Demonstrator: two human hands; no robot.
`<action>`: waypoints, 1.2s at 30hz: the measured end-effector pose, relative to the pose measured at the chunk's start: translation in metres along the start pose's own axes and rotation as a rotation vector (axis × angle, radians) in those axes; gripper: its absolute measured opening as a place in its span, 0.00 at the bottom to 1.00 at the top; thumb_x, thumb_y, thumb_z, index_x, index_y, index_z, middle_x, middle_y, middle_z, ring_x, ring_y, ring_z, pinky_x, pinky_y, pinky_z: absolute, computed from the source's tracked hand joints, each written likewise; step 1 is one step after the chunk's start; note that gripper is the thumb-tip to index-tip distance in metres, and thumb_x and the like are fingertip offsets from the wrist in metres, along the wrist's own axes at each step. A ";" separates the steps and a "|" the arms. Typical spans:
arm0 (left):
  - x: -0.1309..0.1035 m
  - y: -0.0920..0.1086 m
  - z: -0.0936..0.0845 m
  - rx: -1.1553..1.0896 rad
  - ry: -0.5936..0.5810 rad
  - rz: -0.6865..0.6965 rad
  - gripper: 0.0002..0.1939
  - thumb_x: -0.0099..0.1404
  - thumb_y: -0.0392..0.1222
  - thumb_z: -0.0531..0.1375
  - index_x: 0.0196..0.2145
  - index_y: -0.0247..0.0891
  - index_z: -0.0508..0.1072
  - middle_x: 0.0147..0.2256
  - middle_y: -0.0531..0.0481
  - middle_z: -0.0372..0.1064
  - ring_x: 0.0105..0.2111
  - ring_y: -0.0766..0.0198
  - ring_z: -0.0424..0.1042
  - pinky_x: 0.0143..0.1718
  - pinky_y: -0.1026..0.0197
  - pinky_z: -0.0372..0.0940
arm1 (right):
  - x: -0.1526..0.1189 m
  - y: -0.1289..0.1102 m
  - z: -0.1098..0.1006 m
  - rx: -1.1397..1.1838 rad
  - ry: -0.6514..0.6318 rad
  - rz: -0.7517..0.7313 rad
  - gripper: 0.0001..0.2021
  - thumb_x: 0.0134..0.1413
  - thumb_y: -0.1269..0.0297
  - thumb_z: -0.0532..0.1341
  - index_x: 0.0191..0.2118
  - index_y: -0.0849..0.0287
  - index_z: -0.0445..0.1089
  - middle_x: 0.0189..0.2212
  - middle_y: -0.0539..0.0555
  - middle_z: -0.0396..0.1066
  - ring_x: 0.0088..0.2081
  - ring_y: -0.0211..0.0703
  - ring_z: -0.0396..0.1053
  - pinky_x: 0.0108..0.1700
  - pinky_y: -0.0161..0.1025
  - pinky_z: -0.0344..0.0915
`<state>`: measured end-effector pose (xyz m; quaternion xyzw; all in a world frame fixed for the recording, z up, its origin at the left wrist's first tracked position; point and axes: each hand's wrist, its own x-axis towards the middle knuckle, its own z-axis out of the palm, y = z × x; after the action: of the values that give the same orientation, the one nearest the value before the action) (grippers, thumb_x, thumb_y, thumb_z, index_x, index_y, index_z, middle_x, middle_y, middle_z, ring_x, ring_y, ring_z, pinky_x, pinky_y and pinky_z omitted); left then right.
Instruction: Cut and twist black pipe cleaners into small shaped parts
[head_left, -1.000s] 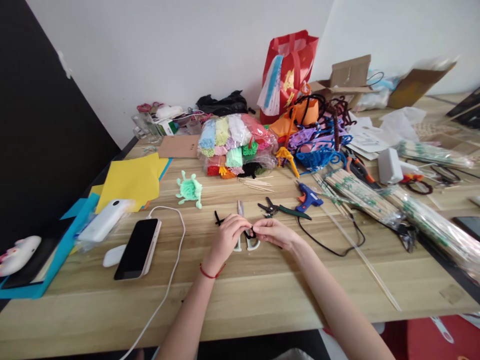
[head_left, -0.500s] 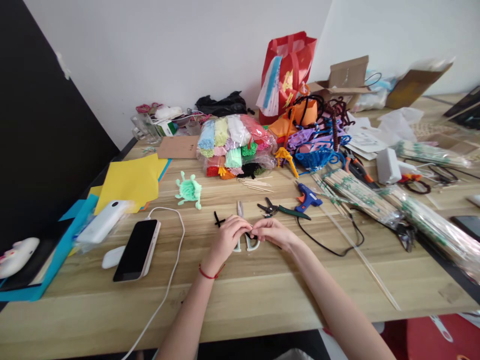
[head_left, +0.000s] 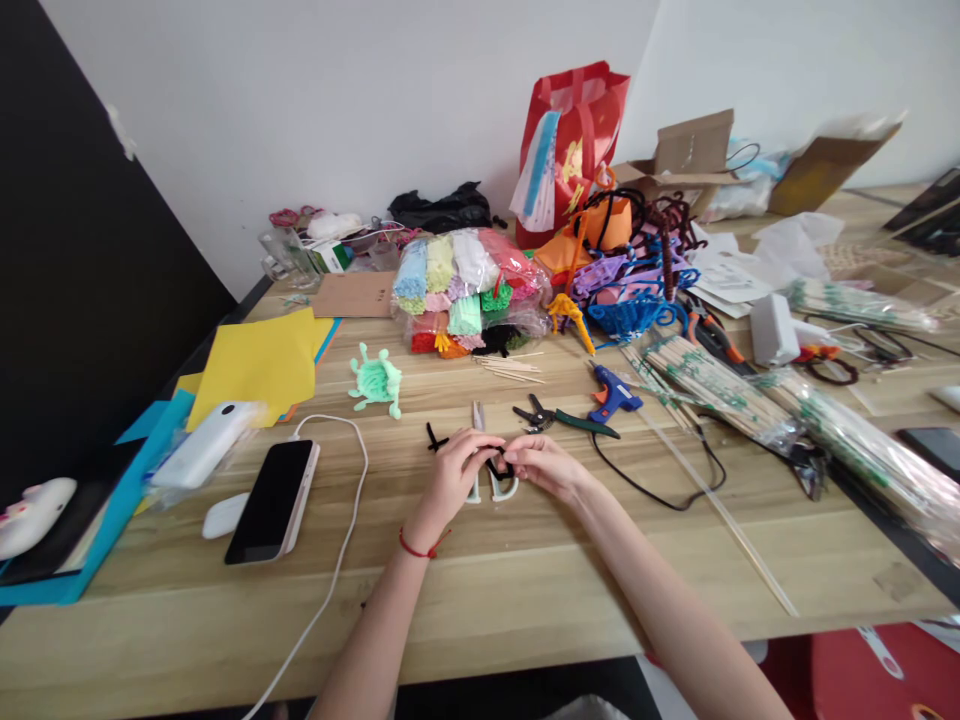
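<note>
My left hand (head_left: pixel 459 468) and my right hand (head_left: pixel 549 465) meet over white-handled scissors (head_left: pixel 478 415) on the wooden table. Both pinch a short black fuzzy strip (head_left: pixel 501 470), whose bent end hangs just below the fingertips. Another black fuzzy piece (head_left: pixel 436 438), crossed in shape, lies just beyond my left hand. Pliers with dark green handles (head_left: pixel 587 424) rest beyond my right hand. A mint-green fuzzy piece with knobbed arms (head_left: pixel 376 381) sits farther to the left.
A blue glue gun (head_left: pixel 615 393) and bagged wooden sticks (head_left: pixel 720 390) lie right. Bundled colored fuzzy stems (head_left: pixel 469 290) and a red bag (head_left: pixel 574 150) stand behind. Left are a phone (head_left: pixel 271 500), a white cable (head_left: pixel 358 520) and yellow sheets (head_left: pixel 259 365).
The fingertips have parted slightly, and more of the black strip shows between and below them. The hands are otherwise in nearly the same place.
</note>
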<state>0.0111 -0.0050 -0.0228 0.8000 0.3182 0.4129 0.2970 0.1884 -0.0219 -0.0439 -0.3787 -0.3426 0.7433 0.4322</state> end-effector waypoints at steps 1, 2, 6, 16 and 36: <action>0.000 0.000 0.000 -0.005 0.005 -0.003 0.08 0.66 0.37 0.53 0.39 0.40 0.72 0.36 0.48 0.72 0.38 0.63 0.71 0.41 0.59 0.66 | 0.001 0.001 0.001 0.013 0.019 -0.013 0.08 0.35 0.62 0.70 0.25 0.61 0.75 0.25 0.52 0.74 0.22 0.31 0.64 0.25 0.29 0.60; 0.000 0.000 0.001 -0.010 0.015 -0.006 0.09 0.66 0.37 0.52 0.40 0.40 0.71 0.37 0.47 0.71 0.38 0.63 0.70 0.41 0.59 0.66 | 0.001 0.001 0.002 0.028 0.044 -0.032 0.09 0.35 0.62 0.70 0.24 0.60 0.75 0.24 0.52 0.74 0.23 0.33 0.64 0.24 0.30 0.60; -0.001 0.003 0.006 -0.015 0.138 -0.012 0.12 0.64 0.38 0.55 0.47 0.39 0.64 0.46 0.42 0.65 0.45 0.61 0.67 0.46 0.55 0.64 | 0.005 0.004 0.006 0.112 0.157 -0.121 0.11 0.34 0.58 0.71 0.24 0.59 0.74 0.25 0.52 0.74 0.26 0.36 0.67 0.28 0.32 0.63; -0.002 0.006 0.012 0.165 0.147 -0.026 0.07 0.61 0.39 0.59 0.38 0.40 0.68 0.50 0.43 0.59 0.49 0.58 0.62 0.52 0.49 0.59 | 0.006 0.007 0.008 0.250 0.180 -0.172 0.11 0.36 0.62 0.71 0.28 0.58 0.75 0.31 0.52 0.76 0.37 0.41 0.72 0.43 0.39 0.67; -0.003 -0.008 0.012 0.275 0.237 0.060 0.04 0.60 0.36 0.59 0.33 0.42 0.75 0.47 0.47 0.66 0.45 0.59 0.65 0.47 0.50 0.63 | 0.009 0.015 0.008 0.247 0.110 -0.183 0.10 0.33 0.66 0.73 0.28 0.57 0.75 0.30 0.48 0.76 0.32 0.35 0.71 0.43 0.35 0.65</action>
<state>0.0176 -0.0051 -0.0355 0.7879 0.3804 0.4656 0.1330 0.1727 -0.0210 -0.0546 -0.3301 -0.2573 0.7154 0.5595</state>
